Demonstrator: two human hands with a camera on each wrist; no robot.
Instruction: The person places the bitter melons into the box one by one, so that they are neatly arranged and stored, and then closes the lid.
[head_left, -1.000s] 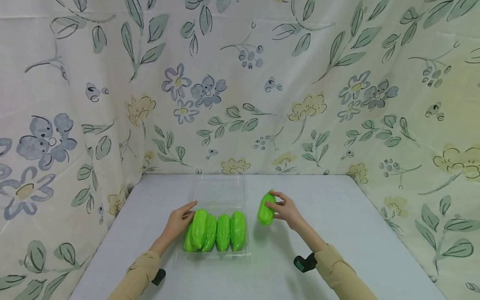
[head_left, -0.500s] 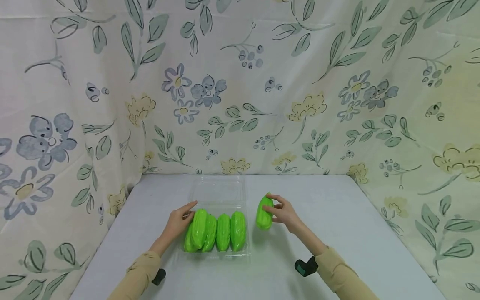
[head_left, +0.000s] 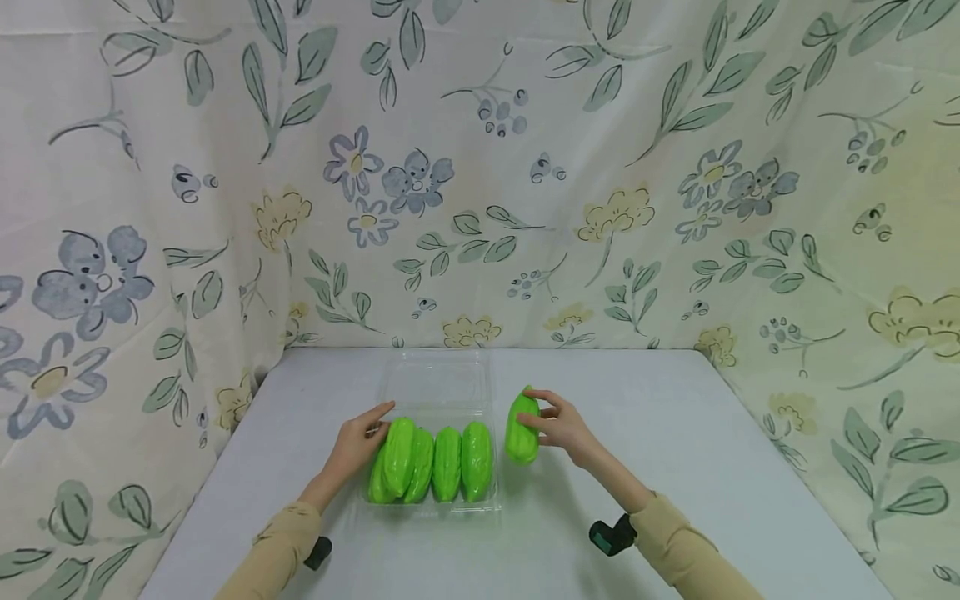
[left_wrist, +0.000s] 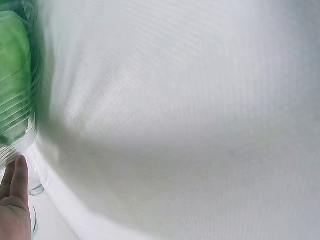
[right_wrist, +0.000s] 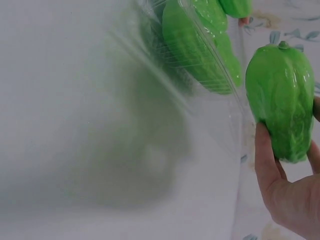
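Note:
In the head view, my right hand (head_left: 567,432) holds a glossy green bitter melon (head_left: 519,442) upright, just right of a clear plastic clamshell box (head_left: 497,504). Thumb and fingers pinch it from the sides; the right wrist view shows its lumpy ridges and small stem end (right_wrist: 283,45). Several similar bitter melons (head_left: 447,467) lie lengthwise in the box's near half, one stacked on others at the left. My left hand (head_left: 358,442) rests at the box's left side, index finger stretched to its hinge. In the left wrist view, straight fingers (left_wrist: 19,182) touch the box wall.
The box's clear lid (head_left: 437,379) lies folded back, flat toward the rear of the white table (head_left: 622,400). A floral curtain (head_left: 480,275) hangs behind and along both sides. Black wrist cameras (head_left: 612,534) sit below each sleeve cuff.
My right hand has carried the bitter melon a little left and slightly down, closer to the box. The left hand and the melons in the box stay where they were.

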